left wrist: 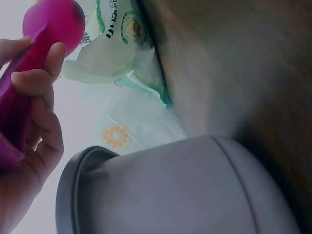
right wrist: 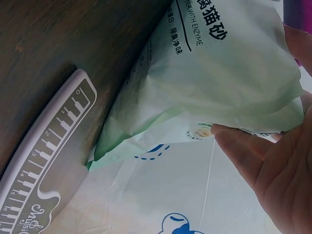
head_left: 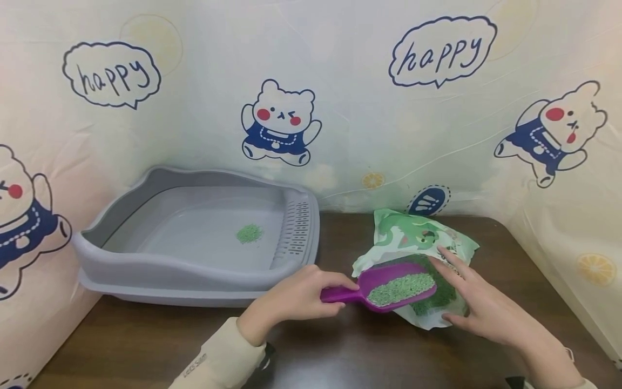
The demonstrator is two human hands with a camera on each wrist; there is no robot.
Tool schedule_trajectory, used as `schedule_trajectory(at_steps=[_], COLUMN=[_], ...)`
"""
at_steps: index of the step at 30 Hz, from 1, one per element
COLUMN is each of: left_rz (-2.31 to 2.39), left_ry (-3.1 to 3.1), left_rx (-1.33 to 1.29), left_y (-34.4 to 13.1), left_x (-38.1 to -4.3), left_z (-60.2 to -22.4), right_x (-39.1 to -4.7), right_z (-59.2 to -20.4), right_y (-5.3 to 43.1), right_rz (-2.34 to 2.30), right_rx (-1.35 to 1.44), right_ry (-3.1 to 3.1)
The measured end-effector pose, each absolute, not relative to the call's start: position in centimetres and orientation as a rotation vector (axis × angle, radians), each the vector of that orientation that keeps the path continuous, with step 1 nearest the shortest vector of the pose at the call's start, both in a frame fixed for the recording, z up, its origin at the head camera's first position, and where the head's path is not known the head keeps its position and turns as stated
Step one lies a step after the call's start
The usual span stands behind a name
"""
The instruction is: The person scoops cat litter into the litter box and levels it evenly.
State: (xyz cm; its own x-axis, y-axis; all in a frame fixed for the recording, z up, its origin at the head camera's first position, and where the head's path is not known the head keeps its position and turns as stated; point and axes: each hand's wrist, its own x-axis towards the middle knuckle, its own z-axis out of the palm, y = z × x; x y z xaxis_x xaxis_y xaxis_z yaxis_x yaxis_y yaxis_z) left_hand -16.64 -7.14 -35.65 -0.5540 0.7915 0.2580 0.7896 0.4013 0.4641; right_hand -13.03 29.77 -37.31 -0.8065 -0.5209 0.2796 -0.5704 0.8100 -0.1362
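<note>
My left hand (head_left: 306, 294) grips the handle of a purple scoop (head_left: 340, 294) that carries green pellet litter (head_left: 400, 290). The scoop is over the open mouth of a green-and-white cat litter bag (head_left: 423, 232), with darker green pellets (head_left: 439, 292) showing inside. In the left wrist view, curled fingers wrap the scoop's handle (left wrist: 22, 90). At the bag's right side is my right hand (head_left: 491, 302), fingers spread and fairly straight, touching the bag's edge. The right wrist view has its fingertips against the bag (right wrist: 204, 92).
A grey litter box (head_left: 180, 275) stands on the left of the brown wooden table (head_left: 340, 351), with a small heap of green pellets (head_left: 250, 233) on its floor. A ruler with piano-key markings (right wrist: 53, 146) lies beyond the bag. Printed cloth (head_left: 350, 108) hangs behind.
</note>
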Motion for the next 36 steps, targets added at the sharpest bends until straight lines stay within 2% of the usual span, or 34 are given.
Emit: schedule_trajectory(at_steps=[36], left_rz=[0.891], left_ry=[2.647], left_rx=[1.316], left_y=[-13.8], left_x=[-14.5], left_z=[-33.4], right_x=[-13.1], right_z=[-37.5], right_y=[29.8], right_rz=[0.291], right_rx=[0.868], right_ry=[-2.726])
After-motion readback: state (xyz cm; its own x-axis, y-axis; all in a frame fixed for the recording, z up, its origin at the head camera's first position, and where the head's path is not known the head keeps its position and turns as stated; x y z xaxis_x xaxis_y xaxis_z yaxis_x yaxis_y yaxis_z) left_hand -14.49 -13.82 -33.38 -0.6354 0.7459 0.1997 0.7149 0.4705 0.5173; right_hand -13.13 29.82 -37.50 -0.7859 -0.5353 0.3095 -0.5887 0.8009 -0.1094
